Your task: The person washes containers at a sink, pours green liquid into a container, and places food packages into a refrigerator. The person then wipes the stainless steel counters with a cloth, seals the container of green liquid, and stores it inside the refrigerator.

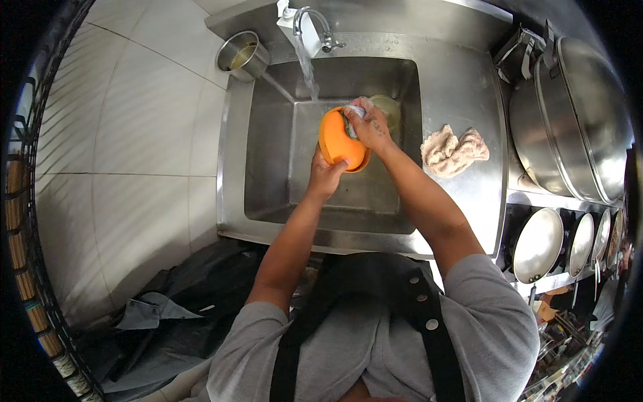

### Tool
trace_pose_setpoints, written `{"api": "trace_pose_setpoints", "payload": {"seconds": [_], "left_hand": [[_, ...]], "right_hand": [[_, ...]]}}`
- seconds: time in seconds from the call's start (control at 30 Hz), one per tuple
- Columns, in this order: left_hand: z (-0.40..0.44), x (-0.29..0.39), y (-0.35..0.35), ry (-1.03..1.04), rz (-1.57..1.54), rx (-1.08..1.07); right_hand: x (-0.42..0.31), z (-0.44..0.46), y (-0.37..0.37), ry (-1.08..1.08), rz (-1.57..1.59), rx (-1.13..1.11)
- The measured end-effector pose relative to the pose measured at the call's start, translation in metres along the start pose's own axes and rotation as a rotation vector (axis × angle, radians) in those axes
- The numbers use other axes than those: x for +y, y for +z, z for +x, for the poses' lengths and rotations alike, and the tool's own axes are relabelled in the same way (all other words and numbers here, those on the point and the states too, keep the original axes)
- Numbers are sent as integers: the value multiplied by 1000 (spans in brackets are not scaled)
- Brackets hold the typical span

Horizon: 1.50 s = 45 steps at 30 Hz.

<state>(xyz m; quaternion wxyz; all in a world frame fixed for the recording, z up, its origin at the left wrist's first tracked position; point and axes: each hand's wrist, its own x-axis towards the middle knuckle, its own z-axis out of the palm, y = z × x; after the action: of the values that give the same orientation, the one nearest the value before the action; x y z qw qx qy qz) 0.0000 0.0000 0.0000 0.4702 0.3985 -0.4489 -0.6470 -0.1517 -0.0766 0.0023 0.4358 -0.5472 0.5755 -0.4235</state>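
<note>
Over the sink (268,147) I have an orange bowl (337,139), tilted so its inner side faces up. My left hand (326,173) grips its lower left rim, with the thumb on the near edge. My right hand (374,128) is closed on a scrubbing pad (353,120), greenish and whitish, pressed against the bowl's upper right part. Water (306,70) runs from the curved tap (311,12) into the basin, falling left of the bowl. A pale, see-through round dish (386,109) lies in the sink behind my right hand, partly hidden.
A metal pot (246,63) stands at the sink's back left corner. On the right counter lies a crumpled beige cloth (453,151). Large steel pots (566,124) and several hanging pans (538,244) line the right side. Black plastic sheeting (194,335) is low at left.
</note>
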Motion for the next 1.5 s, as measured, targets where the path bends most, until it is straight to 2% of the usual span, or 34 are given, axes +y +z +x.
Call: {"api": "trace_pose_setpoints", "payload": {"seconds": [0.07, 0.13, 0.17, 0.27, 0.3, 0.33, 0.37, 0.4, 0.43, 0.47, 0.57, 0.63, 0.77, 0.83, 0.87, 0.93, 1.03, 1.07, 1.17, 1.2, 1.23, 1.27, 1.37, 1.4, 1.5], "left_hand": [[-9, 19, 9, -128, -423, 9], [7, 3, -4, -286, -537, -23], [15, 3, -19, -356, -570, -39], [6, 33, -22, -367, -330, -121], [1, 39, -14, -379, -254, -158], [-5, 43, 1, -282, -254, -58], [-3, 36, -7, -215, -80, -69], [-1, 20, -19, -141, 91, -79], [2, 20, -22, -64, 261, -87], [-3, 16, -17, -74, 74, -27], [-6, 3, -9, -40, -94, 49], [-8, -1, -12, -83, 32, 64], [-1, 11, -24, -182, 329, 24], [-4, 21, -18, -127, 186, 55], [-7, 23, -15, -102, 114, 69], [-9, 3, -21, -5, 250, 66], [-21, -6, -14, 63, 219, -14], [-25, -3, -9, 67, 172, -55], [-6, 13, -21, -221, -717, 61], [3, 25, -38, -296, -771, -68], [8, 26, -48, -240, -649, -67], [13, 22, -56, -185, -526, -71], [18, 26, -44, -18, -330, 13], [18, 21, -43, 43, -302, 46], [19, 3, -36, 143, -323, 216]], "right_hand": [[2, -8, 6, -67, 25, -90], [22, -14, 4, -232, -27, -75], [25, -14, 10, -329, -33, -63], [-20, -16, 21, -857, -156, 81], [-19, -13, 21, -818, -194, 115], [-17, -7, 22, -776, -229, 152], [-16, 0, 24, -737, -259, 196], [-13, 4, 24, -611, -280, 301], [-10, 3, 23, -543, -281, 297], [-7, -1, 21, -473, -285, 289], [-2, -13, 23, -339, -314, 350], [-1, -14, 28, -268, -338, 388], [9, -5, 47, -461, -220, 298], [-6, -10, 43, -616, -214, 243], [1, -8, 41, -553, -205, 284], [7, 4, 32, -442, -187, 366], [-27, -13, 11, 62, 120, -67], [-21, -11, 12, -31, 83, -122], [-9, -10, 18, -352, -80, -243], [-19, -13, 21, -487, -170, -243], [-30, -16, 23, -622, -261, -239], [-39, -15, 24, -635, -225, -221], [-22, 8, 22, -612, -417, 212], [-22, 4, 20, -534, -455, 328], [11, -15, 36, -312, -510, 317]]}}
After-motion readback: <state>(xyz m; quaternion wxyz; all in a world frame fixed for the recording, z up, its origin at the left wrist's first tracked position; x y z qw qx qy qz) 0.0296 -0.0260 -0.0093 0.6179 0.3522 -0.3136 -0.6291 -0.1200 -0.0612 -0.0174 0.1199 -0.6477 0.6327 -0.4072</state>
